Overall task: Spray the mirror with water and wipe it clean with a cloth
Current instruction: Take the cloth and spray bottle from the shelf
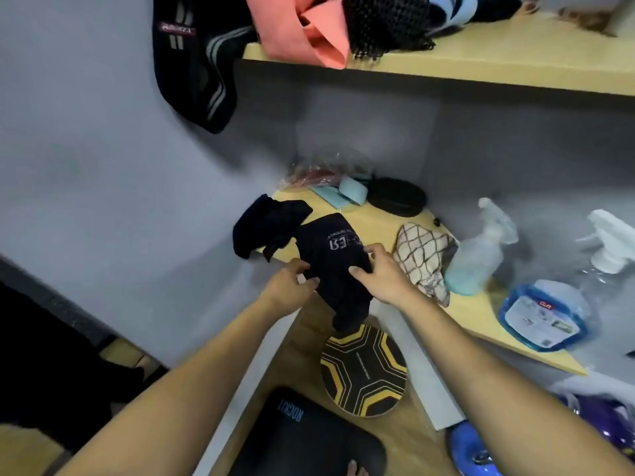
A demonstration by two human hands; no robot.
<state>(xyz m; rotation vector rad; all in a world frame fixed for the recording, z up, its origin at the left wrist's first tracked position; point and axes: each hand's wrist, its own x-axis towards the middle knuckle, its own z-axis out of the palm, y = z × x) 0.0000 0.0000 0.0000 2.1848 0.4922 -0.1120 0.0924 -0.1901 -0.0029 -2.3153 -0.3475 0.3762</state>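
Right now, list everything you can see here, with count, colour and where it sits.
dark garment: one, navy, white lettering, held at lower shelf edge
checked cloth: one, cream with brown lines, lower shelf
spray bottles: two, clear with white triggers, lower shelf right
blue pack: one, lower shelf edge
black case: one, shelf back
orange cloth: one, upper shelf
ball: one, black and yellow, floor
left hand: grips garment
right hand: grips garment
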